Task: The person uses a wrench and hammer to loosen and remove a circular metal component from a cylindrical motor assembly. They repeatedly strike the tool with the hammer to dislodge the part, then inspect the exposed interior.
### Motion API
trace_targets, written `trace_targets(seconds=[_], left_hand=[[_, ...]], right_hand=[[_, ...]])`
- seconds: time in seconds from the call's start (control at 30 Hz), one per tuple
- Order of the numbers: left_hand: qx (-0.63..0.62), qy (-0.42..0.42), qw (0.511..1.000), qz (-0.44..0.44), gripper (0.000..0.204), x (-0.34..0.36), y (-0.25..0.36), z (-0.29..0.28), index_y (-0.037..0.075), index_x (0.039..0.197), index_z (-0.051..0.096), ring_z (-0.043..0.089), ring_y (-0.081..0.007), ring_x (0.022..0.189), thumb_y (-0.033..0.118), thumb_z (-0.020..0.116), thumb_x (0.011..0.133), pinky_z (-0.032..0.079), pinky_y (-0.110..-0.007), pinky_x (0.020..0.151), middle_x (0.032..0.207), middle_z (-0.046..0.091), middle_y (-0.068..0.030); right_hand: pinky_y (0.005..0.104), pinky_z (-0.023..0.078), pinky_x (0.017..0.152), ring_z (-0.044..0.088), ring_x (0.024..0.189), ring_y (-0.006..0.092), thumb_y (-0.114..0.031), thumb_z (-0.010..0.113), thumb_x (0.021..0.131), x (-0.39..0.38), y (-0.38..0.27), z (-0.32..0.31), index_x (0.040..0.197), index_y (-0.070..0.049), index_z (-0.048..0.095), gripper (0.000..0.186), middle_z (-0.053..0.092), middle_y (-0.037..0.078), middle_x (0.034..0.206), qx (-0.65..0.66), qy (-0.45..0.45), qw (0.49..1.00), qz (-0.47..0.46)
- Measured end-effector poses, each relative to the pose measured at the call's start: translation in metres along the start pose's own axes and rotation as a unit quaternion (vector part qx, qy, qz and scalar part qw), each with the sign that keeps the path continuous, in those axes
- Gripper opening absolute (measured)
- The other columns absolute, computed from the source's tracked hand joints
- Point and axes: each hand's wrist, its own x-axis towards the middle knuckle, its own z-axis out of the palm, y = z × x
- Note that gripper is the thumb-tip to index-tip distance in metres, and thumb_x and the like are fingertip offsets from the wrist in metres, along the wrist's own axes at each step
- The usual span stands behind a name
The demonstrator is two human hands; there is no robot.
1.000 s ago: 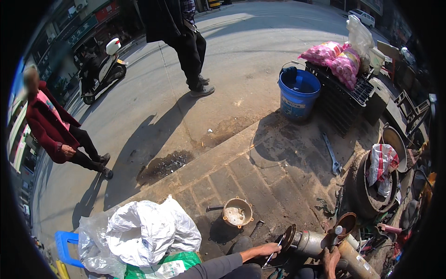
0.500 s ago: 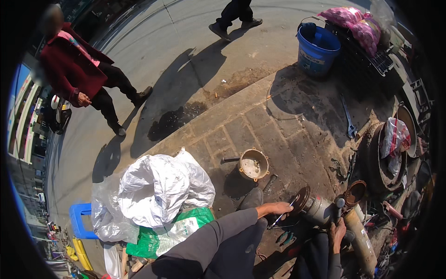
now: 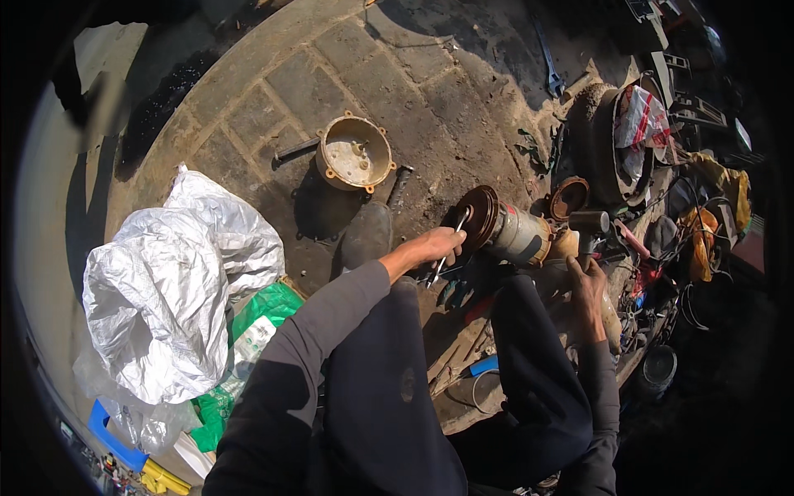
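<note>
While gripping a thin silvery metal tool [image 3: 451,245], left hand [image 3: 434,245] closed around its shaft, tip set against the dark rusty round end plate [image 3: 478,217] of a grey cylindrical motor housing [image 3: 523,236] lying on its side on the paved ground [image 3: 331,83]. Right hand [image 3: 589,289] laid flat, fingers spread downward, over a pale dusty part just beside the housing; whether anything is clasped beneath, cannot tell. Just above that hand, a short dark metal cylinder [image 3: 588,221] and a rusty brown round cap [image 3: 568,196]. Farther out on the bricks, well apart from both hands, a tan bowl-shaped metal casing with lugs around its rim [image 3: 354,154], with a dark bolt [image 3: 398,187] beside it. Off to the left, a crumpled silver-white plastic sack [image 3: 165,289] over a green bag [image 3: 260,310]. At upper right, a blue wrench [image 3: 549,66] on the ground.
</note>
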Motion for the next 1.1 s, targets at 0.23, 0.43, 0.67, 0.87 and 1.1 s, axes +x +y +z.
trace_targets(seconds=[0.23,0.43,0.67,0.87,1.1], left_hand=[[-0.042,-0.019,0.999,0.0,0.064,-0.001,0.006,0.009,-0.008,0.11,0.066,0.063,-0.0273,0.066,0.047,0.032,0.116,0.053,-0.042,0.058,0.083,0.073,-0.0189],[-0.049,-0.033,0.998,-0.017,0.065,0.002,0.006,0.007,-0.009,0.109,0.065,0.068,-0.03,0.065,0.045,0.031,0.115,0.055,-0.042,0.058,0.087,0.076,-0.0236],[-0.064,-0.032,0.997,-0.037,0.062,0.003,0.006,0.008,-0.004,0.112,0.061,0.067,-0.0262,0.066,0.051,0.033,0.114,0.051,-0.039,0.054,0.083,0.072,-0.0188],[-0.072,-0.014,0.997,-0.019,0.062,0.005,0.002,0.011,-0.004,0.111,0.059,0.066,-0.0252,0.064,0.054,0.036,0.113,0.051,-0.037,0.051,0.08,0.07,-0.0184],[-0.246,-0.015,0.968,-0.05,0.059,0.001,-0.007,0.023,0.004,0.102,0.057,0.057,-0.0173,0.06,0.062,0.05,0.108,0.043,-0.029,0.045,0.076,0.061,-0.0083]], right_hand=[[0.0223,0.036,0.052,0.047,0.058,0.0031,-0.029,0.072,0.105,-0.171,-0.122,-0.073,0.101,-0.007,0.067,0.022,0.055,-0.006,0.072,-0.007,0.076,0.995,0.063],[0.0224,0.038,0.045,0.044,0.05,0.0033,-0.028,0.071,0.106,-0.243,-0.145,-0.081,0.099,-0.009,0.064,0.022,0.051,-0.007,0.067,0.047,0.185,0.981,0.014],[0.0244,0.034,0.039,0.041,0.044,0.0061,-0.031,0.072,0.105,-0.181,-0.148,-0.037,0.098,-0.009,0.061,0.025,0.049,-0.004,0.065,0.165,0.036,0.984,0.048],[0.025,0.038,0.041,0.046,0.046,0.0084,-0.031,0.068,0.107,-0.136,-0.183,-0.002,0.103,-0.005,0.063,0.026,0.052,-0.001,0.067,0.206,-0.114,0.968,0.082],[0.0249,0.044,0.049,0.049,0.051,0.0088,-0.034,0.067,0.107,-0.1,-0.199,0.055,0.102,-0.006,0.059,0.029,0.053,-0.001,0.076,0.121,-0.24,0.956,0.115]])
